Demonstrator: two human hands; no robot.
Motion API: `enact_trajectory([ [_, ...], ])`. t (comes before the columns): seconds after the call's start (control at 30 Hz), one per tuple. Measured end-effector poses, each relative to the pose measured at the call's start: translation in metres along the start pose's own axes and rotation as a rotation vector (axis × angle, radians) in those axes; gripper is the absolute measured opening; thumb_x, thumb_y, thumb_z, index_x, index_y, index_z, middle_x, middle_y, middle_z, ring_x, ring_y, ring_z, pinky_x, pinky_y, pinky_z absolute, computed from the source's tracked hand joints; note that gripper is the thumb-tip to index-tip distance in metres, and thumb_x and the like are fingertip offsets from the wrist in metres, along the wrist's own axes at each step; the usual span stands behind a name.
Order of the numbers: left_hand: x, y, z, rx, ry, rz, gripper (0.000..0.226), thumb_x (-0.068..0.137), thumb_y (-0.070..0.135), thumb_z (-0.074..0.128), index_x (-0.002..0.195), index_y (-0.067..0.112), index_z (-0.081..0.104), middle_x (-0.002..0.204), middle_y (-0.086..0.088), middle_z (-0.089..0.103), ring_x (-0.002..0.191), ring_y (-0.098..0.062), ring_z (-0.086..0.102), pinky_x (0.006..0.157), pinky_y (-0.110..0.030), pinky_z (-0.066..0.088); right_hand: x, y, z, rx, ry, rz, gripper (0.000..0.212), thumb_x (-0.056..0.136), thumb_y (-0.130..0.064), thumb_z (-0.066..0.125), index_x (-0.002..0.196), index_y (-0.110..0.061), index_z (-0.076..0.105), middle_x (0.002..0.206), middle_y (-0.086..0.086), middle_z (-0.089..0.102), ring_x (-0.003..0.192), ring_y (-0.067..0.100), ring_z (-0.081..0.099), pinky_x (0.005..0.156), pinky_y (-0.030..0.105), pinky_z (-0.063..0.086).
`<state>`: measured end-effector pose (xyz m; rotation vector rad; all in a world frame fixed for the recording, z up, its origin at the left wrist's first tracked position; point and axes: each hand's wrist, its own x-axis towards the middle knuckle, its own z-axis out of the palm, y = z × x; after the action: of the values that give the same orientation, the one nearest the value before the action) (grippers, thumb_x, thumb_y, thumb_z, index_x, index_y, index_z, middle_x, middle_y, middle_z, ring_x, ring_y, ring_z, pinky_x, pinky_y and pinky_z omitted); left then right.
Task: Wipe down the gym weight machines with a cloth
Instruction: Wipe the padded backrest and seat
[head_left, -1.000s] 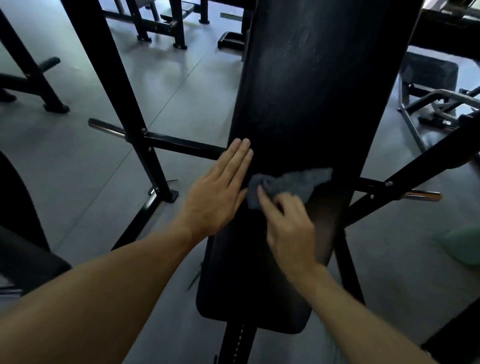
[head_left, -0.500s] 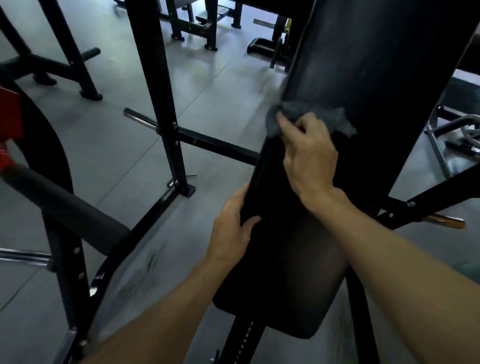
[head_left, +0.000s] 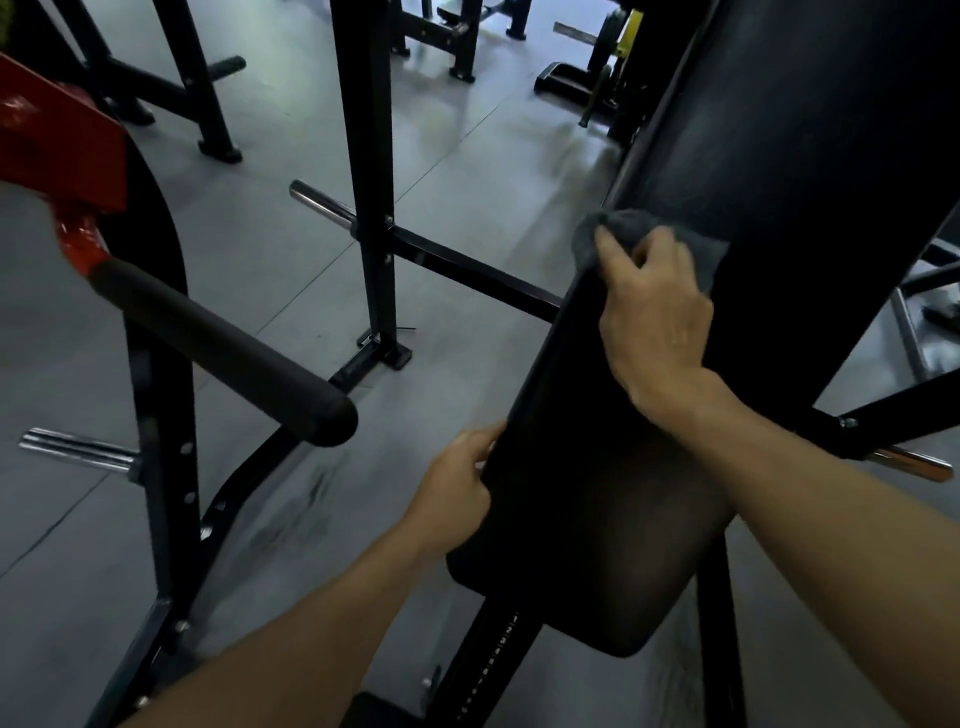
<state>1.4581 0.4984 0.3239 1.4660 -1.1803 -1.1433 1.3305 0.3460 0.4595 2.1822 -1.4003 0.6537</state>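
Observation:
A long black padded bench back (head_left: 769, 171) slants up from the lower middle to the top right. A grey cloth (head_left: 597, 228) lies bunched on the pad's left edge. My right hand (head_left: 654, 317) grips the cloth against the pad, fingers curled over it. Lower down, my left hand (head_left: 457, 488) holds the pad's left edge, its fingers wrapped round the side and hidden behind it.
A black foam-covered handle (head_left: 223, 348) on a red arm (head_left: 57, 140) juts in from the left. Black frame uprights (head_left: 363, 156) with chrome plate pegs (head_left: 322, 202) stand on the grey floor. More machines stand at the back and far right.
My right hand has slid the cloth up the pad and toward its left edge. My left hand went from lying flat on the pad to gripping its left edge lower down.

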Motion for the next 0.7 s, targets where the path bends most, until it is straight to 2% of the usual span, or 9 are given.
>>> enact_trajectory([
  [0.07, 0.000, -0.003, -0.003, -0.054, -0.006, -0.069, 0.056, 0.095, -0.004, 0.063, 0.138, 0.032, 0.059, 0.133, 0.009, 0.058, 0.119, -0.007, 0.060, 0.104, -0.035, 0.052, -0.011, -0.010, 0.000, -0.013, -0.041, -0.035, 0.057, 0.081, 0.001, 0.064, 0.134, -0.019, 0.060, 0.106, 0.016, 0.053, 0.092, 0.035, 0.054, 0.053, 0.034, 0.034],
  [0.17, -0.001, -0.005, -0.006, -0.160, -0.007, -0.182, 0.062, 0.092, -0.020, 0.051, 0.136, 0.024, 0.056, 0.127, 0.009, 0.061, 0.126, -0.017, 0.059, 0.102, -0.046, 0.054, -0.084, -0.031, 0.009, 0.006, -0.157, -0.218, 0.057, 0.075, 0.001, 0.068, 0.130, -0.014, 0.062, 0.108, 0.018, 0.056, 0.089, 0.035, 0.057, 0.047, 0.033, 0.043],
  [0.3, -0.006, -0.015, -0.011, -0.242, 0.012, -0.269, 0.070, 0.091, -0.025, 0.047, 0.149, 0.013, 0.041, 0.126, 0.007, 0.061, 0.125, -0.012, 0.058, 0.099, -0.041, 0.056, -0.157, -0.055, 0.027, -0.035, -0.241, -0.292, 0.053, 0.081, -0.005, 0.054, 0.133, -0.013, 0.062, 0.104, 0.016, 0.059, 0.085, 0.031, 0.058, 0.048, 0.032, 0.049],
  [0.37, -0.011, -0.015, -0.013, -0.270, 0.004, -0.293, 0.073, 0.088, -0.029, 0.042, 0.149, 0.012, 0.042, 0.125, 0.005, 0.061, 0.123, -0.011, 0.058, 0.097, -0.038, 0.057, -0.158, -0.060, 0.028, -0.066, -0.230, -0.358, 0.047, 0.086, -0.008, 0.048, 0.131, -0.012, 0.063, 0.102, 0.014, 0.060, 0.083, 0.030, 0.058, 0.049, 0.033, 0.048],
  [0.43, -0.014, -0.014, -0.012, -0.264, 0.011, -0.308, 0.075, 0.086, -0.030, 0.038, 0.147, 0.011, 0.044, 0.125, 0.004, 0.062, 0.125, -0.014, 0.058, 0.099, -0.040, 0.056, -0.144, -0.051, 0.022, -0.095, -0.228, -0.417, 0.044, 0.087, -0.010, 0.053, 0.129, -0.012, 0.063, 0.100, 0.015, 0.059, 0.082, 0.030, 0.058, 0.049, 0.034, 0.046],
  [0.5, -0.015, -0.013, -0.009, -0.254, 0.018, -0.314, 0.071, 0.087, -0.027, 0.042, 0.148, 0.009, 0.044, 0.126, 0.003, 0.061, 0.125, -0.014, 0.057, 0.103, -0.044, 0.053, -0.117, -0.032, 0.015, -0.086, -0.195, -0.390, 0.046, 0.089, -0.008, 0.050, 0.133, -0.012, 0.061, 0.102, 0.018, 0.058, 0.083, 0.034, 0.057, 0.050, 0.036, 0.046],
  [0.6, -0.018, -0.011, -0.007, -0.237, 0.015, -0.328, 0.070, 0.090, -0.022, 0.050, 0.152, 0.010, 0.042, 0.131, 0.004, 0.059, 0.126, -0.012, 0.055, 0.107, -0.045, 0.050, -0.080, -0.007, 0.006, -0.053, -0.167, -0.220, 0.057, 0.091, 0.002, 0.047, 0.145, -0.015, 0.052, 0.108, 0.021, 0.053, 0.090, 0.037, 0.054, 0.057, 0.041, 0.050],
  [0.7, -0.019, -0.007, -0.010, -0.292, 0.037, -0.342, 0.069, 0.090, -0.027, 0.042, 0.150, 0.007, 0.041, 0.131, -0.003, 0.058, 0.124, -0.017, 0.055, 0.106, -0.042, 0.051, -0.096, -0.009, 0.011, 0.025, -0.134, -0.189, 0.062, 0.086, 0.007, 0.053, 0.145, -0.012, 0.052, 0.106, 0.021, 0.053, 0.089, 0.037, 0.053, 0.054, 0.039, 0.049],
])
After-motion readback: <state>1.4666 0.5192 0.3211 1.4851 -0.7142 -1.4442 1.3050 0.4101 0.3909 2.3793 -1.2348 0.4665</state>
